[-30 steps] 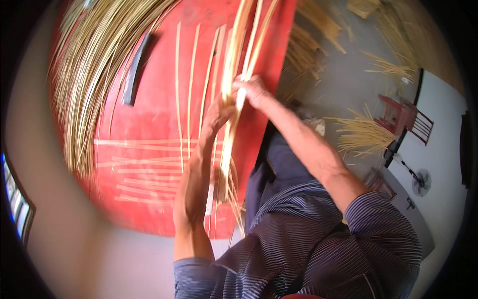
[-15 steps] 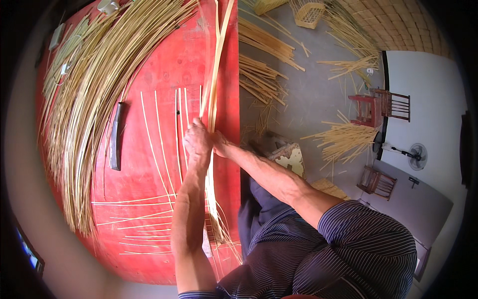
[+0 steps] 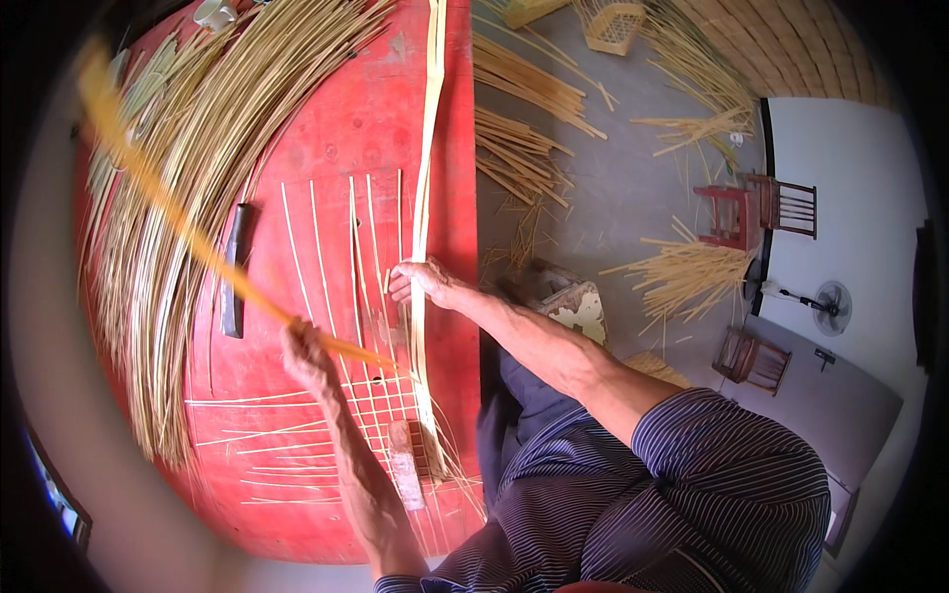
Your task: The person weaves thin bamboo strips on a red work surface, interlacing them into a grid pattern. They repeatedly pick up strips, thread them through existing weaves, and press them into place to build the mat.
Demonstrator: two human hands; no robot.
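My left hand (image 3: 308, 358) is closed around a long, flat yellow bamboo strip (image 3: 188, 232), smeared by motion. The strip slants from the far left down to the near right, its lower end by a small woven grid (image 3: 381, 403). Farther off and to the right, my right hand (image 3: 423, 281) is closed over pale bamboo strips (image 3: 427, 168) running lengthwise along the table's right side. Its fingertips point left, and part of the strips is hidden beneath it. Thin splints (image 3: 299, 237) stretch from the grid away from me and to the left. A worn block (image 3: 404, 463) rests on the grid's near part.
The red table (image 3: 297, 128) carries a big heap of thin splints (image 3: 188, 208), a dark long-bladed tool (image 3: 235, 272) and a white mug (image 3: 215, 14). Right of its edge, split bamboo piles (image 3: 692, 272), a basket (image 3: 613, 28), a red stool (image 3: 729, 217) and a fan (image 3: 826, 309) stand on the floor.
Both hands were together on the pale strips. My left hand has swung left and nearer with one strip, while my right hand stays over the others. The block and grid have come into view.
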